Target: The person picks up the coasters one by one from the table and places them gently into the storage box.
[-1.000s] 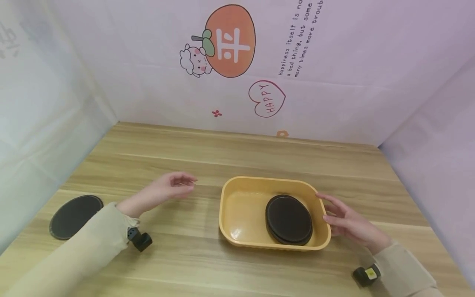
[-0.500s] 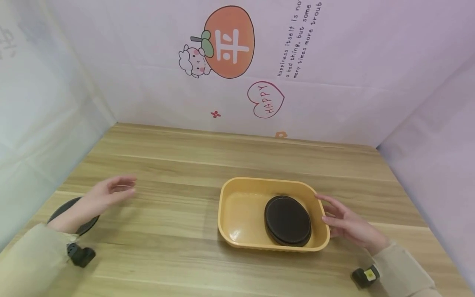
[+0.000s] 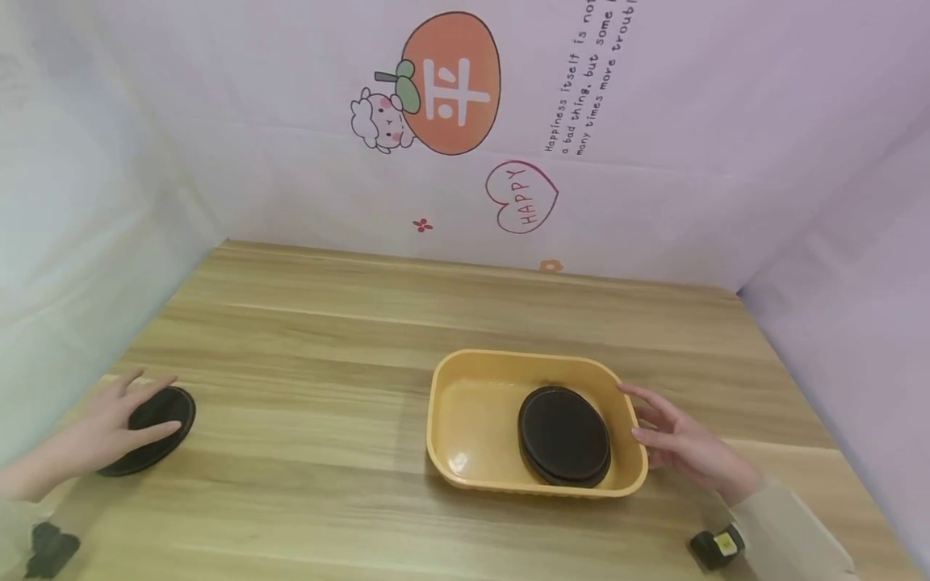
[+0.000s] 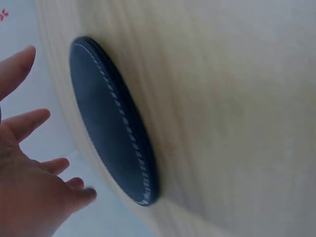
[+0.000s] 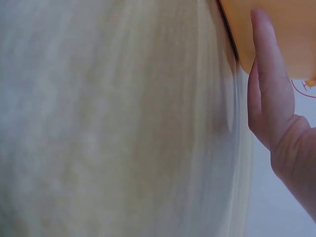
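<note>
At the table's left side, my left hand [image 3: 102, 432] is over a flat round black coaster [image 3: 158, 413], its fingers spread. In the left wrist view, the coaster [image 4: 111, 123] shows pale stitching along its edge, with the fingers apart from it. A yellow rectangular plastic bin [image 3: 468, 432] stands right of centre. Black round coasters [image 3: 565, 436], apparently stacked, lie in its right half. My right hand [image 3: 686, 444] touches the bin's right end with fingers extended, and in the right wrist view it lies along the outer wall of the bin [image 5: 296, 29].
A wood-grain table [image 3: 312, 387] carries everything. Pale printed cloth [image 3: 305, 161] hangs behind it and along both sides. Small black wrist cameras sit at the left cuff [image 3: 51, 549] and the right cuff [image 3: 715, 547].
My left hand has moved left from beside the bin to over the lone coaster, and its fingers have spread. The right hand and the bin have stayed in place.
</note>
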A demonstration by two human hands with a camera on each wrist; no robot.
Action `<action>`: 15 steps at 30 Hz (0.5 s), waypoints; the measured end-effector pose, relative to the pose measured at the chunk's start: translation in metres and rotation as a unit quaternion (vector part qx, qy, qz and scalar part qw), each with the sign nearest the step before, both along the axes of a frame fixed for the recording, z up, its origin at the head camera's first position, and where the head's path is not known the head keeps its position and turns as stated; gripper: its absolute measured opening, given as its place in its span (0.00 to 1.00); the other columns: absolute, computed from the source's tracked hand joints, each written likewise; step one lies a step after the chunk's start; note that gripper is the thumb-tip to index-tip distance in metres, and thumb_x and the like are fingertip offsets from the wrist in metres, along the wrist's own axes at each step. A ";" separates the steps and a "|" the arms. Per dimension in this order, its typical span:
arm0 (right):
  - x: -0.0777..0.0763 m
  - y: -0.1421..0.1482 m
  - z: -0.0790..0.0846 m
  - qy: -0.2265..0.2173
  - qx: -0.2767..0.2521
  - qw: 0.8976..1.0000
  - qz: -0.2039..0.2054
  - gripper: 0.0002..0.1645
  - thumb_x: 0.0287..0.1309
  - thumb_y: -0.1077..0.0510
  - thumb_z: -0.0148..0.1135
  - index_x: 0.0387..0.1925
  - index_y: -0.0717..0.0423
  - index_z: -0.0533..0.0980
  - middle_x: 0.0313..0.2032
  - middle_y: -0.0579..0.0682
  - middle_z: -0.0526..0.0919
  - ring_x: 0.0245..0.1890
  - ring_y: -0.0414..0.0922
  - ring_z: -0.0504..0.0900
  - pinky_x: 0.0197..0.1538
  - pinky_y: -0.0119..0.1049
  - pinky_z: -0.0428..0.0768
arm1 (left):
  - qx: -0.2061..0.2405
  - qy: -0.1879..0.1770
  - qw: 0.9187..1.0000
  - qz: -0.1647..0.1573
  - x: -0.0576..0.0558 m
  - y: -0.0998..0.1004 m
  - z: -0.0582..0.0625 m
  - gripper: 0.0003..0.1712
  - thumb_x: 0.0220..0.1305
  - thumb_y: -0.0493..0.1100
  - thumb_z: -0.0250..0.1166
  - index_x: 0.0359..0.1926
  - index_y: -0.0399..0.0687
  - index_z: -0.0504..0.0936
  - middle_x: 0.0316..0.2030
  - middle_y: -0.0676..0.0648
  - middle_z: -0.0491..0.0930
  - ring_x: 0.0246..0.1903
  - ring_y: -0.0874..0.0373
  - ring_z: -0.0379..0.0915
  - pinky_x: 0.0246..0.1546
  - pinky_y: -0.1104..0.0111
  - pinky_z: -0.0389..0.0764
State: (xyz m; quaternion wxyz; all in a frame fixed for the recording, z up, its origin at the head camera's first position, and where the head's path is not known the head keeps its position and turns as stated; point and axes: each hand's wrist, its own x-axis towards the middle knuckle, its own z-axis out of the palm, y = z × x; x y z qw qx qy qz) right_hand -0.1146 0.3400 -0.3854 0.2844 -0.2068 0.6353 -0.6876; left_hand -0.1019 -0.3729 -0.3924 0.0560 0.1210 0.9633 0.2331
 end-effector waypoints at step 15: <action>0.000 0.003 0.000 -0.007 0.018 1.000 -0.011 0.35 0.68 0.69 0.42 0.68 0.33 0.55 0.57 0.39 0.70 0.53 0.43 0.79 0.46 0.48 0.82 | -0.081 -0.018 0.997 0.006 0.009 -0.010 -0.018 0.50 0.63 0.52 0.62 0.71 0.34 0.42 0.60 0.14 0.43 0.51 0.10 0.46 0.40 0.22 0.55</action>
